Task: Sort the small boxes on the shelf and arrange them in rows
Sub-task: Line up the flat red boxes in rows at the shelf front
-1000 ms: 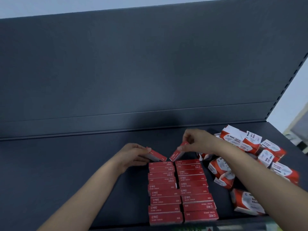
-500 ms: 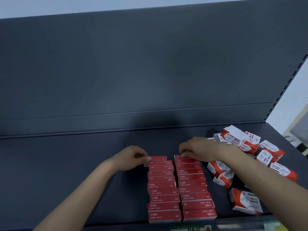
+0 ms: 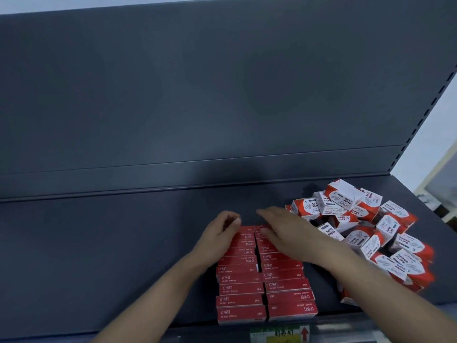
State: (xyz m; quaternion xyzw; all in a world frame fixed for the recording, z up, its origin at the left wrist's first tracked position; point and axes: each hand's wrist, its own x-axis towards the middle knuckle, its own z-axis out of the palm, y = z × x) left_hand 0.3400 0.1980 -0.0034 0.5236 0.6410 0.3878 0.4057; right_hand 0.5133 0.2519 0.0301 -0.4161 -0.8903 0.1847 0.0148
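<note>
Flat red cardboard staple boxes [image 3: 247, 288] lie in two rows at the front of the matte dark shelf [image 3: 99, 243]. The blurred right hand [image 3: 284, 233], fingers straight, covers the right row's far end; the left hand [image 3: 220, 233] curls at the left row's farthest box, grip unclear.

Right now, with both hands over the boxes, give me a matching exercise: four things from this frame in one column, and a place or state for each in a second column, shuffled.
Column one:
1. staple boxes
2. paper clip boxes
3. left hand
4. right hand

Column two:
A. loose heap at the right
B. flat, fingers straight, over the far end of the right row
C. two tidy rows side by side
D. fingers curled at the far end of the left row

Pairs: 1-C, 2-A, 3-D, 4-B.
</note>
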